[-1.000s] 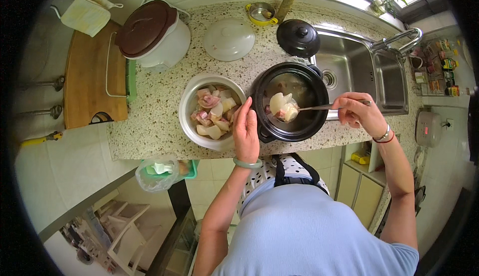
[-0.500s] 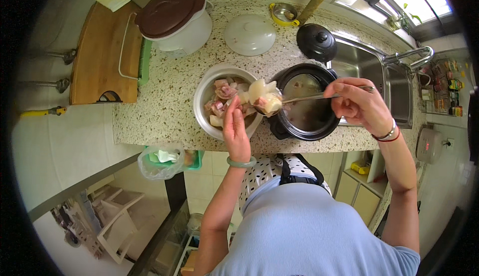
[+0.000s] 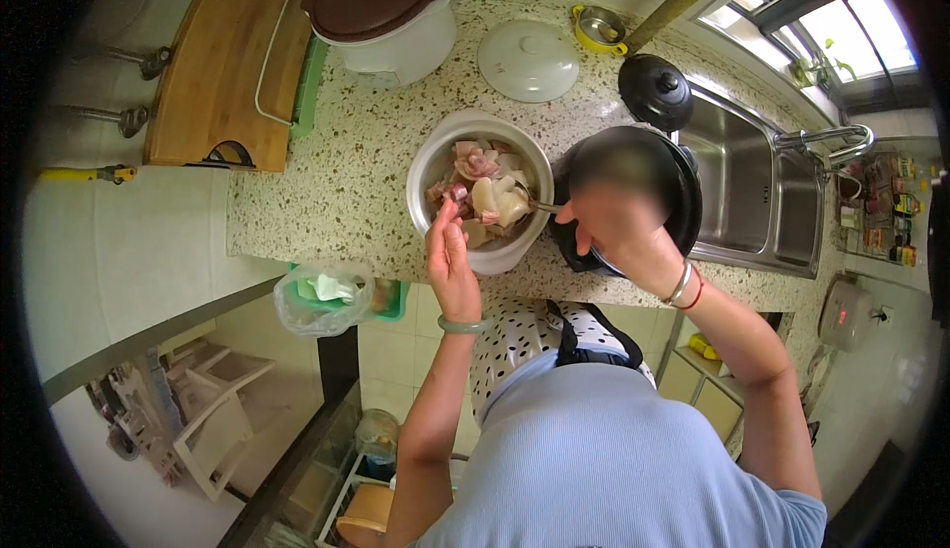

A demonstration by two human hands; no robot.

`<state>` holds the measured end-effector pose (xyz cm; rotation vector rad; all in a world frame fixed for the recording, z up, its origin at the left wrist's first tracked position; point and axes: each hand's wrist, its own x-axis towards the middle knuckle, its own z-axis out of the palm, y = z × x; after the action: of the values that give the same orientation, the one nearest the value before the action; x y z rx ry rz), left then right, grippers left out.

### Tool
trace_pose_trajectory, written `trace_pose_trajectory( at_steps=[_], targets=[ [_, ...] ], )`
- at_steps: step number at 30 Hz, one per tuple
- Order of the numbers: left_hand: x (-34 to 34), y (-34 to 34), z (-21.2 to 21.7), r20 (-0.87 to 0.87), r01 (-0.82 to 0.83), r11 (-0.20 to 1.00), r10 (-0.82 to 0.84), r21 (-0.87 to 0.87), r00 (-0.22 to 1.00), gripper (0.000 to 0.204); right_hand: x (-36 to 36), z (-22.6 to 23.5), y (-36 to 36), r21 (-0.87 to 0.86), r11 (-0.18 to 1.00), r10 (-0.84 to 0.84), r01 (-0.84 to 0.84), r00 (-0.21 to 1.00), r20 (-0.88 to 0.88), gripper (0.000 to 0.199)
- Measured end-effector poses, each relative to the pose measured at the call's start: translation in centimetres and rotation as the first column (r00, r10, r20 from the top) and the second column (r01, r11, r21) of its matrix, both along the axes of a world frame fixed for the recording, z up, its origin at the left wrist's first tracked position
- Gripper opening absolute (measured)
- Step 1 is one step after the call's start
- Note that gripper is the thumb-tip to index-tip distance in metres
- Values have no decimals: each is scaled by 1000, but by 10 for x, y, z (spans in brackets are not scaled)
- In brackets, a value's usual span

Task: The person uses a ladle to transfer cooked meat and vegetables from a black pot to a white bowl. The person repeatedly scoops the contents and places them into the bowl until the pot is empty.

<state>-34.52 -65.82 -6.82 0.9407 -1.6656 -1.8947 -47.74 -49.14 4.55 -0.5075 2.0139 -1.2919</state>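
Green bin with clear plastic bag (image 3: pixel 332 296) hanging under counter edge, near left. Left hand (image 3: pixel 451 266) resting on near rim of white bowl (image 3: pixel 427 167), fingers loosely extended, gripping nothing. Right hand (image 3: pixel 621 234) hovering over black pot (image 3: pixel 683 192), clenched on spoon (image 3: pixel 542 207) reaching left into bowl's meat pieces (image 3: pixel 485 192). Far: black lid (image 3: pixel 655 91), white lid (image 3: pixel 528 60), brown-lidded cooker (image 3: pixel 381 8); bottles, labels unreadable (image 3: pixel 886 221), far right.

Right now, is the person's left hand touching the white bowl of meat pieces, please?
Touching. In the head view the left hand lies over the near rim of the white bowl, its fingertips reaching onto the rim beside the meat pieces.
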Motion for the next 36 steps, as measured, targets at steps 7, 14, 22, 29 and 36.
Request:
trace_pose_trajectory(
  at_steps=[7,14,22,29,36],
  targets=[
    [3,-3,-5,-23,19,1000,-19,6,1000,41,36,-10,3,45,986,167,-163,888,-429,12],
    [4,-4,-12,-15,29,1000,-29,-4,999,43,56,-30,18,274,898,435,-344,605,-666,22],
    [6,-6,-11,-21,78,997,-78,20,997,42,51,-26,17,214,941,336,-263,644,-687,24],
    [11,-8,-15,-10,12,1000,-12,-10,1000,42,50,-27,22,301,908,416,-291,540,-732,31],
    [16,-12,-20,-31,-5,1000,5,-8,1000,40,50,-33,25,382,870,489,-312,443,-751,33]
  ],
)
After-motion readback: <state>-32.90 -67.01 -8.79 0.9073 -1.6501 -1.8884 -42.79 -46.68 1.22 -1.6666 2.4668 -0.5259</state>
